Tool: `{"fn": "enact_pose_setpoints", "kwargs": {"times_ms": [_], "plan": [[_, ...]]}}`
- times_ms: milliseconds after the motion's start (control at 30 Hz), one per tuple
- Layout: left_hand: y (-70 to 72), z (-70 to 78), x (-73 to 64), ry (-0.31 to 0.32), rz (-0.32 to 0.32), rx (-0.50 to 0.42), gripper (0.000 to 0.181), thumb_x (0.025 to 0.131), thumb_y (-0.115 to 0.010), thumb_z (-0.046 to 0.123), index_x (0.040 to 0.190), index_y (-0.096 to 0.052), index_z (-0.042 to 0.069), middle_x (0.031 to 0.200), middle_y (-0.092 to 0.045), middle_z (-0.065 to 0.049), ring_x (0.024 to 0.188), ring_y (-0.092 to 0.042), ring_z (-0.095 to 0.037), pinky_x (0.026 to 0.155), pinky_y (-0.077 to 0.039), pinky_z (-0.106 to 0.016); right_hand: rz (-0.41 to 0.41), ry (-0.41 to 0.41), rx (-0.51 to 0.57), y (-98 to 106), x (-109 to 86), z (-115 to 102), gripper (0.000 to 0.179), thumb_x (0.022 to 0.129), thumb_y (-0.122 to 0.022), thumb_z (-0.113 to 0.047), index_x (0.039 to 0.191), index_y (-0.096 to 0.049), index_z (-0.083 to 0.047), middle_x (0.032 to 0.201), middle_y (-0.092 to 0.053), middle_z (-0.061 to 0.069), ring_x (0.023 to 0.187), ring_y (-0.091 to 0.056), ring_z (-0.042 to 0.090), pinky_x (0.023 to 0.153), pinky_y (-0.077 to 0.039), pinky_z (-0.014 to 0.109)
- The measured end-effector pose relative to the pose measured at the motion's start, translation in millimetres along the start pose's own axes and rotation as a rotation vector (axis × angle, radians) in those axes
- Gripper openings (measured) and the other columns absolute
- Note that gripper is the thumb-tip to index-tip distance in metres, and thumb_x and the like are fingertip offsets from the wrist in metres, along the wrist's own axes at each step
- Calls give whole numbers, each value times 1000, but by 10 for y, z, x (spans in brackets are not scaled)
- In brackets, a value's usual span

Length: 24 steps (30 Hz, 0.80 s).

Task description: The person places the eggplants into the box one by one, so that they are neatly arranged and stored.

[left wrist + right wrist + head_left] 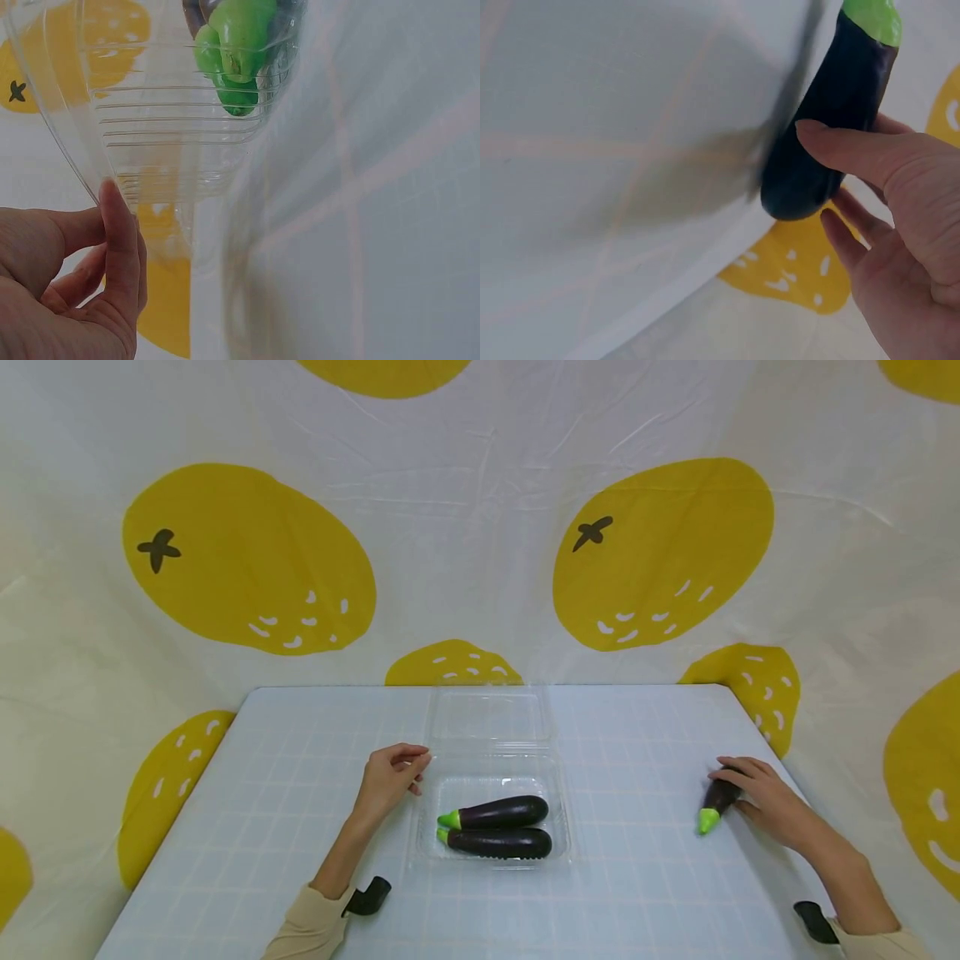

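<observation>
A clear plastic clamshell box [495, 767] lies in the middle of the table with its lid [491, 714] laid back. Two dark eggplants rest side by side in its base, the upper one [504, 812] and the lower one [502, 843], green stems to the left. My left hand [388, 783] pinches the box's rim near its back left corner; the left wrist view shows fingertips [111, 199] at that edge. Far to the right, my right hand [776, 802] grips a third eggplant [840, 97], thumb across its dark body. Its green end [708, 821] points toward the table's front.
The table [322, 718] has a pale checked cover, and its right edge [765, 743] runs close to the right hand. Behind hangs a white cloth [465, 552] with large yellow fruit prints. Dark wrist mounts [367, 896] sit at both sleeves.
</observation>
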<state>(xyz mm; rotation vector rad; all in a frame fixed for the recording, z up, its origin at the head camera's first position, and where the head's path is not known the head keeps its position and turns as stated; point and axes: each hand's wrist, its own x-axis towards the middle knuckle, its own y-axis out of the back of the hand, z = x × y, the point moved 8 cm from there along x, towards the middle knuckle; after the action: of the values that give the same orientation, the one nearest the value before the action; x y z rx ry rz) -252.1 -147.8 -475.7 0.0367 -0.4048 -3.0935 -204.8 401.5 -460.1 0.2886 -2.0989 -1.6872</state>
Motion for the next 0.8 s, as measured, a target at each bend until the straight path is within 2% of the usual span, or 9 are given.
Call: {"fn": "enact_pose_setpoints", "kwargs": {"times_ms": [100,167,267,333,500,600,667,700,800], "plan": [[-1,0,4,-2,-2,2,23,96,-74,13,113,-74,-4,88,-69,-25,54,-61,-17,55,-57,-25,21,9,1,21,-11,-5,56,71,-82,16,122,-65,-1,131,-57,28,117,-46,47,110,-42,58],[-1,3,4,-4,-2,2,23,96,-74,12,113,-74,-4,87,-69,-25,54,-61,-17,54,-57,-26,51,27,10,40,-23,-10,58,71,-83,15,123,-63,0,129,-59,27,115,-47,45,122,-29,35],[1,7,1,-7,0,5,23,96,-74,12,112,-74,-4,86,-69,-25,54,-61,-17,54,-57,-25,106,53,31,87,-29,-27,60,68,-85,14,123,-62,0,122,-63,23,110,-50,41,109,-6,3],[3,7,-2,-6,1,8,24,96,-74,13,113,-73,-5,86,-69,-25,53,-61,-17,54,-57,-25,125,62,53,112,-17,-35,60,67,-86,14,121,-62,2,118,-65,22,106,-52,39,103,-5,-2],[5,4,-7,2,5,19,24,96,-74,13,113,-74,-4,87,-70,-24,54,-61,-17,55,-58,-26,105,1,83,141,28,-27,53,72,-88,4,120,-65,2,114,-69,20,102,-60,38,96,-26,-1],[3,3,-8,5,5,20,24,97,-74,14,113,-74,-4,88,-70,-24,54,-61,-17,56,-58,-27,61,-83,110,138,36,-12,50,80,-87,-6,124,-64,1,119,-68,22,107,-61,40,99,-49,26],[4,1,-10,6,6,22,25,97,-74,14,114,-73,-4,88,-70,-24,54,-61,-17,56,-58,-27,51,-118,119,147,37,-16,50,83,-86,-12,125,-63,0,121,-67,22,108,-60,40,92,-53,41],[3,1,-10,6,6,22,24,97,-74,14,114,-73,-4,88,-70,-24,54,-61,-16,56,-58,-27,58,-122,122,158,39,-26,50,83,-86,-14,125,-64,0,121,-67,22,108,-60,39,90,-53,42],[1,0,-10,6,6,24,24,97,-74,13,114,-73,-4,88,-69,-25,54,-61,-17,55,-57,-25,97,-98,127,206,49,-78,50,81,-88,-15,123,-65,-1,118,-68,20,103,-62,36,88,-49,16]]}}
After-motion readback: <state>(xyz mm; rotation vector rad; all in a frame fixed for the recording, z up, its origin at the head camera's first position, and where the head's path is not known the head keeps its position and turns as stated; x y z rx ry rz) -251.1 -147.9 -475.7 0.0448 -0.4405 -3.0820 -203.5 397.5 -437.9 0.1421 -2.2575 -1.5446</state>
